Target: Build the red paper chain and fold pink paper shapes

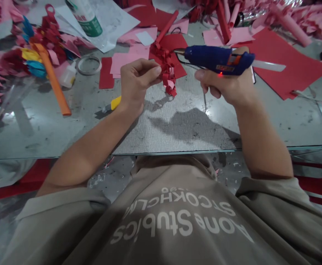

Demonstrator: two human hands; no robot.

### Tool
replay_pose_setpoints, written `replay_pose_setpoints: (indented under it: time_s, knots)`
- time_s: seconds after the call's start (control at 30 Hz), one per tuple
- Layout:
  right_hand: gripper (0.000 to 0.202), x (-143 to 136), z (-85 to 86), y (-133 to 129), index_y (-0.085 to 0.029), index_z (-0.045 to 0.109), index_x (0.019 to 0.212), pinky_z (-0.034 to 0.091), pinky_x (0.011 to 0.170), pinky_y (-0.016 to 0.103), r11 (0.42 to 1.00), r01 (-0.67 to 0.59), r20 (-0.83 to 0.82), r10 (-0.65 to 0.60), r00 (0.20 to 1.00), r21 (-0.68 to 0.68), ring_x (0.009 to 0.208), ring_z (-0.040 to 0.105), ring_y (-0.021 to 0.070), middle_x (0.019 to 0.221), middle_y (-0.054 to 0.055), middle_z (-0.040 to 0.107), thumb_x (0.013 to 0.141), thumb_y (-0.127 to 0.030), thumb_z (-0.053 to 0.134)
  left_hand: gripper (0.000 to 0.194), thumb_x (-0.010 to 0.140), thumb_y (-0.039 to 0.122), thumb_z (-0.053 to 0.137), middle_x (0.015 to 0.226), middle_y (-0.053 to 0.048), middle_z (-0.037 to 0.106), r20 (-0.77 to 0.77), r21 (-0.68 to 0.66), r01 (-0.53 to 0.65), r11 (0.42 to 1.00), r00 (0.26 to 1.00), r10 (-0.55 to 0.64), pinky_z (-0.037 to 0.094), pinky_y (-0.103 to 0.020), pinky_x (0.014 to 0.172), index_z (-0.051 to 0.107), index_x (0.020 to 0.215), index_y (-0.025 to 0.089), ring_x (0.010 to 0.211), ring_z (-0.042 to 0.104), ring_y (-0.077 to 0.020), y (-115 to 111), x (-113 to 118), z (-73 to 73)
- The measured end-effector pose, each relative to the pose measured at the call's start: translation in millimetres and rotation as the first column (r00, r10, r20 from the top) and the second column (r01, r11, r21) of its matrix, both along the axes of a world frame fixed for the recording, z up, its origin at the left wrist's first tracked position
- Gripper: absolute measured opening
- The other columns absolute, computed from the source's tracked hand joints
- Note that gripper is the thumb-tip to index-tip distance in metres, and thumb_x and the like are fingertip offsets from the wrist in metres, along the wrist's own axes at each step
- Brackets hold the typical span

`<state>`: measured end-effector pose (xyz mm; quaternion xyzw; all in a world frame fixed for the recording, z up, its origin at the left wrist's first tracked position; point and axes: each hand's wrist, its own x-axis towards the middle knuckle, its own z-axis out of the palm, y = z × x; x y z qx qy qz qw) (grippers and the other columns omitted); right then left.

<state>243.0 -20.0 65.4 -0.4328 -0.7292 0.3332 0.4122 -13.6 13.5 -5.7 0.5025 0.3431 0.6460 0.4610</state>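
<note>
My right hand is wrapped round a blue hot glue gun with a lit red light. Its tip points left, and a white glue stick juts from its back end. With thumb and fingers pinched, my left hand holds the edge of a frilly red paper strip, which hangs down with a little pink in it. The nozzle is just right of the strip; I cannot tell whether they touch. A rolled red paper tube rises above the strip.
Red paper sheets lie at right. Left are a tape roll, a small glue bottle, an orange paper strip and a yellow-handled tool. A green-and-white container lies at the back. The table edge is near my body.
</note>
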Motion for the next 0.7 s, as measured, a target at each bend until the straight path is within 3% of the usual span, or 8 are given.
replay_pose_setpoints:
  time_s: [0.2,0.3,0.37,0.43,0.5,0.6,0.7]
  knots:
    - [0.057,4,-13.2,25,-0.027,0.058,0.056,0.016,0.041,0.036,0.994,-0.027,-0.327,-0.009,0.945,-0.104,0.039,0.030,0.0113,0.057,-0.001,0.059,0.072,-0.073,0.087,0.038,0.057,0.062,0.105,0.082,0.005,0.078,-0.070,-0.037,-0.034,0.999,0.997,0.032,0.071,-0.049,0.089,0.082,0.076,0.040,0.083,0.073,-0.0210,8,-4,-6.3]
    - [0.061,6,-23.8,42,-0.028,0.052,0.059,0.016,0.041,0.036,0.986,0.165,-0.430,-0.163,0.888,-0.034,0.040,0.025,0.0106,0.060,-0.002,0.058,0.076,-0.078,0.081,0.038,0.061,0.067,0.102,0.086,0.005,0.078,-0.100,-0.033,-0.024,0.999,0.995,0.021,0.069,-0.055,0.097,0.081,0.080,0.041,0.090,0.073,-0.0226,12,-7,-11.3]
    - [0.059,10,-32.0,52,-0.029,0.052,0.064,0.022,0.044,0.035,0.952,0.303,-0.439,-0.260,0.860,0.031,0.045,0.031,0.0125,0.063,-0.003,0.058,0.077,-0.077,0.084,0.039,0.064,0.068,0.101,0.088,0.006,0.079,-0.107,-0.025,-0.011,1.000,0.994,0.008,0.068,-0.056,0.099,0.081,0.083,0.041,0.092,0.072,-0.0221,13,-9,-13.2]
    - [0.056,14,-39.2,58,-0.031,0.055,0.071,0.034,0.052,0.035,0.936,0.333,-0.325,-0.282,0.903,0.114,0.056,0.042,0.0165,0.069,-0.003,0.062,0.067,-0.068,0.097,0.039,0.066,0.067,0.101,0.089,0.007,0.079,-0.109,-0.016,-0.006,1.000,0.994,0.004,0.067,-0.054,0.099,0.080,0.083,0.039,0.091,0.070,-0.0204,13,-9,-13.7]
    - [0.049,17,-43.4,61,-0.032,0.057,0.073,0.041,0.063,0.040,0.946,0.219,0.009,-0.228,0.974,0.239,0.066,0.049,0.0210,0.073,0.000,0.063,0.069,-0.059,0.098,0.038,0.070,0.065,0.100,0.089,0.007,0.079,-0.121,-0.013,0.000,1.000,0.993,-0.002,0.066,-0.051,0.097,0.080,0.085,0.038,0.090,0.069,-0.0180,12,-10,-13.2]
    - [0.040,18,-44.1,61,-0.029,0.059,0.078,0.045,0.072,0.045,0.950,0.035,0.461,-0.182,0.868,0.310,0.076,0.056,0.0265,0.082,0.007,0.065,0.082,-0.057,0.087,0.035,0.075,0.059,0.100,0.090,0.006,0.080,-0.126,0.002,0.017,1.000,0.992,-0.016,0.066,-0.048,0.096,0.080,0.088,0.034,0.090,0.071,-0.0168,10,-9,-11.8]
    - [0.038,18,-45.3,59,-0.026,0.064,0.084,0.051,0.079,0.047,0.959,-0.013,0.543,-0.150,0.826,0.285,0.089,0.062,0.0310,0.100,0.013,0.068,0.084,-0.058,0.084,0.032,0.078,0.052,0.099,0.091,0.003,0.080,-0.114,0.040,0.048,0.998,0.993,-0.044,0.066,-0.046,0.094,0.080,0.090,0.029,0.092,0.074,-0.0178,6,-6,-9.5]
